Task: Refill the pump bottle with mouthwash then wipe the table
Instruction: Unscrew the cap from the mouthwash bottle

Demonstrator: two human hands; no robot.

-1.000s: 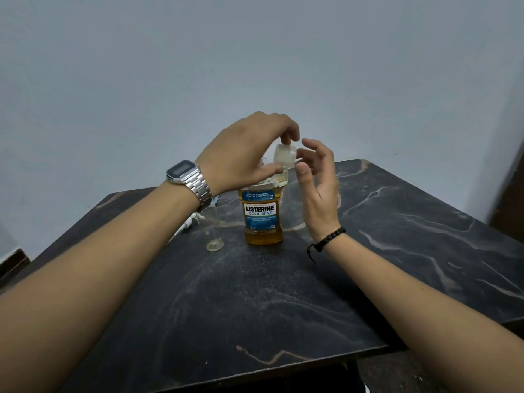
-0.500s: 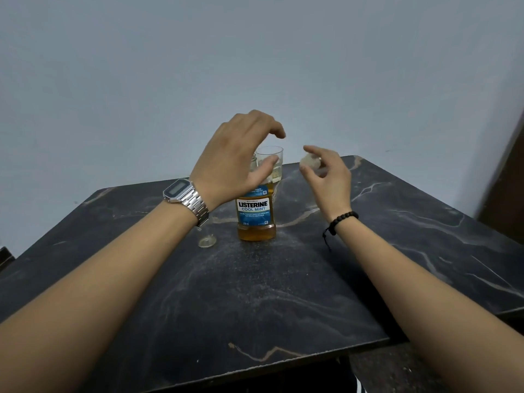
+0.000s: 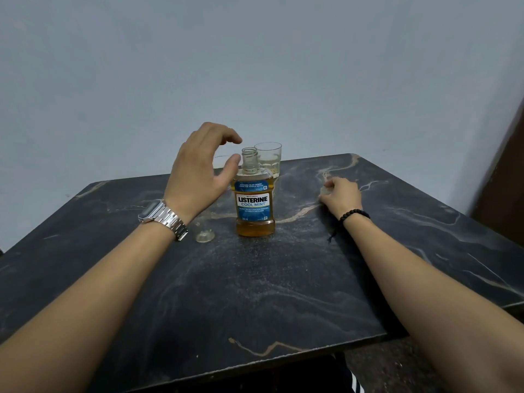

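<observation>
A Listerine mouthwash bottle (image 3: 254, 207) is standing upright in the middle of the frame, on a dark marble-patterned table (image 3: 283, 293). Its blue label is reading "LISTERINE COOL MINT" in large letters, with a band above it whose small print is too fine to read fully, and "250 ml" at the lower left corner of the label. The neck is standing open with no cap on it, and amber liquid is filling the body up to about the shoulder.

Just behind the bottle and slightly right of it, a clear drinking glass (image 3: 268, 157) is sitting upright with a little pale yellowish liquid in its lower part; the bottle's neck is partly covering its left side. Lower left of the bottle, a small clear round piece (image 3: 204, 237) is lying on the tabletop, too small to name with certainty.

The left hand (image 3: 198, 177) is hovering left of the bottle's neck, fingers curled and spread with the thumb tip just beside the neck, gripping nothing. A metal digital wristwatch (image 3: 163, 218) is showing on that wrist. The right hand (image 3: 340, 198) is resting on the table right of center, well apart from the bottle, fingers closed around a small pale cap (image 3: 324, 190) that is only partly showing. A black beaded bracelet (image 3: 354, 214) is circling that wrist. A plain pale wall (image 3: 255, 66) is filling the upper frame.
</observation>
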